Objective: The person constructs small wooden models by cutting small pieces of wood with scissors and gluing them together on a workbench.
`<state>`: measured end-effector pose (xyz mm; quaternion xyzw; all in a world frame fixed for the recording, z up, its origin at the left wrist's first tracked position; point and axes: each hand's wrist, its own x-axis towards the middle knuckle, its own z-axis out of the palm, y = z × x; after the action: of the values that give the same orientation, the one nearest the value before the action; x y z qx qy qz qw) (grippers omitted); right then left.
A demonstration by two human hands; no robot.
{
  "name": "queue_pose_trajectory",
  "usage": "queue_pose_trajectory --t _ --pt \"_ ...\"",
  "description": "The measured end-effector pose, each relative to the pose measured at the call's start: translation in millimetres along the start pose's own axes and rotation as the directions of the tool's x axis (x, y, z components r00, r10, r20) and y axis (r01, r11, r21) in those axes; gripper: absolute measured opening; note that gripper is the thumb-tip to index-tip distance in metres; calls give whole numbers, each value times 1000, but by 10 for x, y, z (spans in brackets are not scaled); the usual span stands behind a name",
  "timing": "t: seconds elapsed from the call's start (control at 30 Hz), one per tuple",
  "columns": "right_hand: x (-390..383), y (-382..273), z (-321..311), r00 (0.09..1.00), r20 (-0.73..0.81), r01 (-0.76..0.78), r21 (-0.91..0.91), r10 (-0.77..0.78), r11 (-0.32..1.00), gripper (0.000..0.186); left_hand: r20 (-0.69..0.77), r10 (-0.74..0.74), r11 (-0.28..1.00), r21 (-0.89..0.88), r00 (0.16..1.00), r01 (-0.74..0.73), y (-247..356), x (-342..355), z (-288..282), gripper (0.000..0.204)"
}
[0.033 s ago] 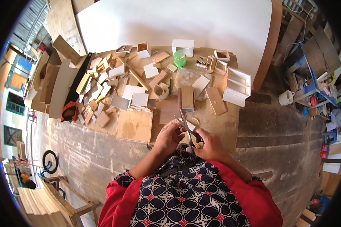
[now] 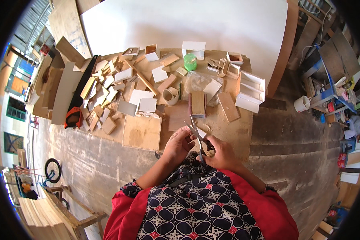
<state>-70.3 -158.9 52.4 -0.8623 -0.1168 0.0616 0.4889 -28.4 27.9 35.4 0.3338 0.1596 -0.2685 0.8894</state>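
Observation:
My right hand [image 2: 222, 154] grips a pair of scissors [image 2: 200, 146] by the handles, with the blades pointing up and away from me. Beside the blades, my left hand [image 2: 178, 146] has its fingers pinched on something I cannot make out. Just beyond the blade tips, a wooden block with dark reddish edges [image 2: 198, 104] lies on the cluttered worktable [image 2: 240, 124]. A brown board [image 2: 176, 116] and a pale plywood square [image 2: 141, 134] are near my left hand.
Many wood offcuts [image 2: 102, 96], a black saw with orange handle [image 2: 74, 116], a white roll [image 2: 170, 96] and a green plastic container [image 2: 190, 62] cover the table. A white compartment box [image 2: 250, 90] stands right, a white board [image 2: 180, 24] behind, a bicycle [image 2: 53, 170] lower left.

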Motion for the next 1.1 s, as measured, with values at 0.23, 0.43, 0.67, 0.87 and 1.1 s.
queue_pose_trajectory --t 0.23,0.43,0.67,0.87,1.1 --pt "66 -100 30 995 -46 83 -90 -88 992 60 46 13 999 37 999 -15 -6 -70 -62 5" --pt "90 -95 50 993 -32 113 -129 -118 985 60 6 35 999 21 999 -35 -5 -73 -124 6" --pt "108 -98 48 997 -12 77 -114 -79 990 60 -4 22 999 38 1000 -22 23 -86 -71 5" --pt "120 -145 -4 995 -32 89 -160 -95 983 58 22 14 998 56 1000 -15 10 -40 -65 5" --pt "118 -30 -11 986 -90 127 -128 -139 984 51 30 -15 998 67 999 13 -6 24 -59 5"
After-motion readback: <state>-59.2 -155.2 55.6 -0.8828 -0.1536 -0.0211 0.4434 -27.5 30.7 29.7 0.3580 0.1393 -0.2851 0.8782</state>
